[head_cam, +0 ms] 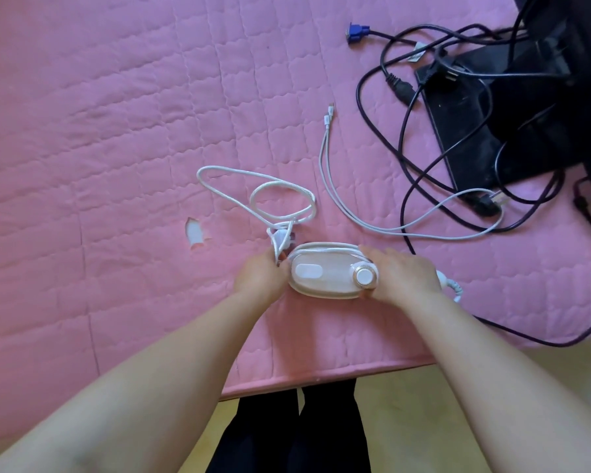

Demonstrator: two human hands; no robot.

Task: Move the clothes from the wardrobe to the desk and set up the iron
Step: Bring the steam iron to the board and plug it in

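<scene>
Iron, white, on pink quilt: right hand grasps its dial end; left hand pinches its white cord (loops beyond the iron).

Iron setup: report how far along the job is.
Done: the iron lies on the pink quilted cover near its front edge. In hand: the right hand holds the dial end, and the left hand grips the white cord by its plug, part looped loose, part wound round the body. Left: freeing the cord and plugging in; no clothes are in view.
</scene>
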